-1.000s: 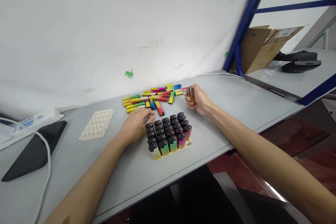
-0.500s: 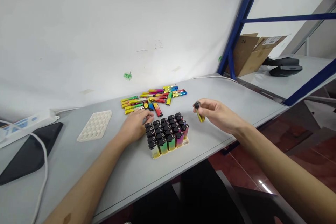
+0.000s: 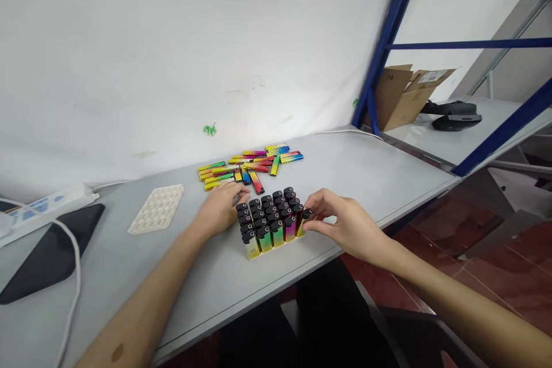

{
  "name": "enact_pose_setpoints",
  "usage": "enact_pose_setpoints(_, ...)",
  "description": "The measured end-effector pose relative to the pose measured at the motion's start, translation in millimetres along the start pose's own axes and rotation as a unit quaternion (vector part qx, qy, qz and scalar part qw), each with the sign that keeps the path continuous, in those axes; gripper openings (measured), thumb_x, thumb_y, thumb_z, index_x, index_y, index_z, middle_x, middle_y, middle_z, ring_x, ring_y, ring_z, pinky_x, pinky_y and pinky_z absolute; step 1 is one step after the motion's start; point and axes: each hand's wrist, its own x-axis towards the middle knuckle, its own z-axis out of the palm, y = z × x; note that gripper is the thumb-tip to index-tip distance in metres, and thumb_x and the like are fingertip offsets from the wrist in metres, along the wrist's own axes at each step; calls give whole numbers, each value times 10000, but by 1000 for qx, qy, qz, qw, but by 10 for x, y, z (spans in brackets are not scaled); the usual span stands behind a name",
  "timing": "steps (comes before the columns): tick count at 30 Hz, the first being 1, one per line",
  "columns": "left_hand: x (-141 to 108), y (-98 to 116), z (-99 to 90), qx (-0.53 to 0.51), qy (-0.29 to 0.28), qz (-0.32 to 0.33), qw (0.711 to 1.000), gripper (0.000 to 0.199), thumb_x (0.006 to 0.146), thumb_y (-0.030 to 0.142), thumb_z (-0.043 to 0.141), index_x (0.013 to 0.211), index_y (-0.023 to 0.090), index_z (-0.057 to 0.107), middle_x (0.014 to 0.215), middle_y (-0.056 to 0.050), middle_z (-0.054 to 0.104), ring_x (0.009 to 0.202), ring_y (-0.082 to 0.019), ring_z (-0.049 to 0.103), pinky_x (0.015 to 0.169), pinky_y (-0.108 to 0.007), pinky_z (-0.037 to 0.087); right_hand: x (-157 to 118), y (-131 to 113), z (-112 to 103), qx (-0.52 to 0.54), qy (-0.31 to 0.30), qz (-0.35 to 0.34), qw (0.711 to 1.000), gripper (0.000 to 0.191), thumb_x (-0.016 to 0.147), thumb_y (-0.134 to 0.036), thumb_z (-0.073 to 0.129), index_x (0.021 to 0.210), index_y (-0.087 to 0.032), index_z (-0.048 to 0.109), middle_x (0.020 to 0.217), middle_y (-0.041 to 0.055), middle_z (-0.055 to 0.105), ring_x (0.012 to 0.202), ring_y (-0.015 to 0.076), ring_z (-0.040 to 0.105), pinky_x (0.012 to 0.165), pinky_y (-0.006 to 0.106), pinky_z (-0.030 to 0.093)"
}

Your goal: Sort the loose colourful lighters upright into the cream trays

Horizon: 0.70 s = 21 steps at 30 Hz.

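Several lighters (image 3: 277, 233) with black tops stand upright in rows in a pale holder (image 3: 267, 250) on the grey table. My right hand (image 3: 334, 221) pinches a yellow lighter (image 3: 302, 223) at the holder's front right corner. My left hand (image 3: 223, 207) rests on the table at the left of the rows, its fingers curled near the loose lighters; whether they hold anything is hidden. Behind the holder lies a pile of loose multicoloured lighters (image 3: 256, 167). A white tray (image 3: 157, 209) with rows of hollows lies further left.
A black flat device (image 3: 54, 247), a white cable (image 3: 78, 276) and a power strip (image 3: 47, 207) lie at the left. The white wall (image 3: 172, 57) rises behind the table. Right of the blue frame (image 3: 379, 52) are a cardboard box (image 3: 409, 95) and a black object (image 3: 457, 118).
My right hand has moved left with its lighter, from above the table to the holder's front right corner. My left hand has barely moved. The view has shifted slightly.
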Motion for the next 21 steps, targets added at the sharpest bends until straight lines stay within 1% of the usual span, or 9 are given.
enact_pose_setpoints(3,-1,-1,3,-6,1,2,1000,230,837,241,467,958,206,658,965,-72,687,965,-262,607,868,-406,474,-19,2,50,-39,19,7,999,281,841,-265,751,978,-245,506,874,-10,712,795,162,693,754,328,554)
enact_pose_setpoints(6,-2,-12,22,-5,3,5,1000,213,846,258,474,931,213,664,958,-67,694,960,-262,608,866,-407,476,-12,11,83,-48,24,16,998,328,836,-290,757,996,-245,474,920,10,709,789,170,696,748,340,556)
enact_pose_setpoints(9,-4,-17,17,-22,16,-7,1000,240,894,331,474,955,222,679,971,-57,710,943,-250,625,852,-393,491,4,26,56,-72,4,9,997,457,822,-374,774,1136,-249,467,928,18,709,818,191,688,772,363,549)
enact_pose_setpoints(12,-9,46,-85,-74,40,-32,996,318,947,437,451,1013,230,683,997,-36,730,880,-213,646,809,-352,511,25,69,-29,-108,-28,0,994,608,809,-516,756,1272,-253,464,983,46,710,901,227,677,800,388,532)
enact_pose_setpoints(13,-12,98,-143,-86,48,-34,995,339,956,465,446,1033,233,681,1003,-30,734,876,-207,648,799,-342,514,44,97,-63,-108,-32,-5,994,581,851,-560,693,1289,-250,472,1012,60,708,927,233,673,813,394,525)
enact_pose_setpoints(15,-24,258,-276,-102,74,-36,991,362,967,497,439,1070,240,673,1095,-26,730,924,-202,650,826,-333,518,122,179,-125,-83,-24,-18,996,483,972,-599,467,1287,-234,498,1017,75,708,942,227,670,846,398,509)
enact_pose_setpoints(17,-45,479,-387,-93,55,-26,994,390,970,529,425,1108,254,664,1161,-28,714,988,-214,648,862,-347,520,269,289,-167,-51,7,-26,998,514,1031,-589,252,1247,-217,533,970,76,707,909,214,670,857,389,499)
enact_pose_setpoints(19,-76,727,-436,-47,13,-1,999,477,922,614,471,1186,252,635,1244,-56,676,1085,-256,629,912,-389,515,474,408,-178,-41,40,-9,998,548,1029,-606,218,1179,-208,563,930,69,702,865,208,665,824,369,501)
enact_pose_setpoints(21,-110,955,-407,16,-22,36,999,672,818,729,552,1269,232,583,1312,-105,629,1177,-325,591,955,-445,496,693,514,-157,-49,49,4,998,531,1028,-601,238,1128,-206,577,904,58,695,836,201,655,808,353,495)
